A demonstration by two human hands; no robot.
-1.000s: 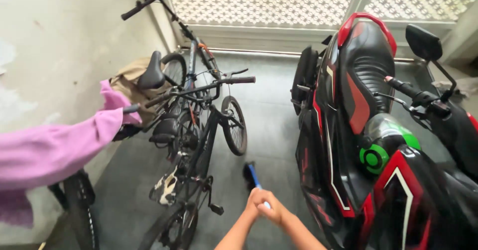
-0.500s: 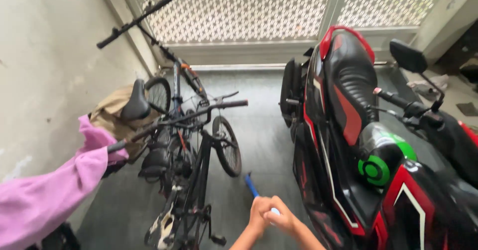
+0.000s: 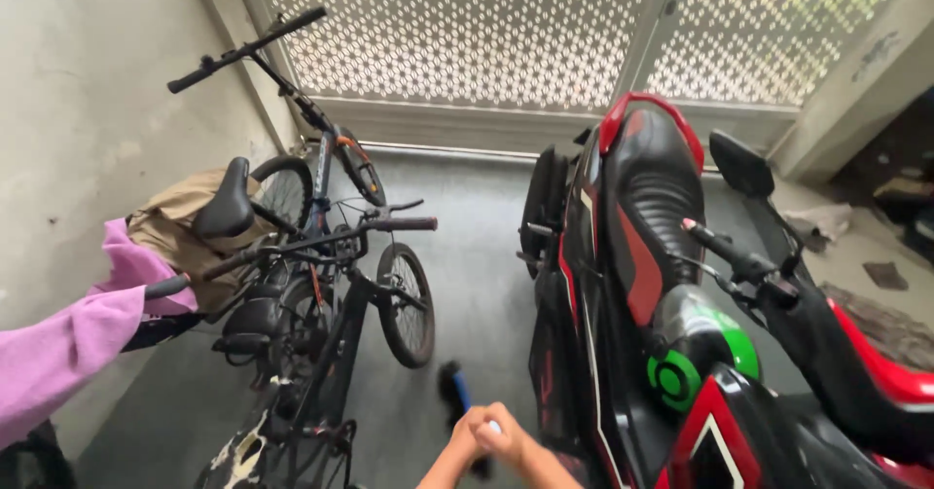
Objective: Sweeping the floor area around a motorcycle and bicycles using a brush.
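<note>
Left hand [image 3: 467,437] and right hand [image 3: 513,442] stacked low in frame, fingers [image 3: 491,416] wrapped closed around blue plastic-looking handle [image 3: 462,392] of a long tool. Handle thin, straight, angled down away from hands; dark blurred head [image 3: 449,384] at grey floor [image 3: 477,255]. Tool between black bicycle [image 3: 331,294] and red-and-black scooter [image 3: 632,255]. Pink cloth [image 3: 68,343] on left handlebar.
</note>
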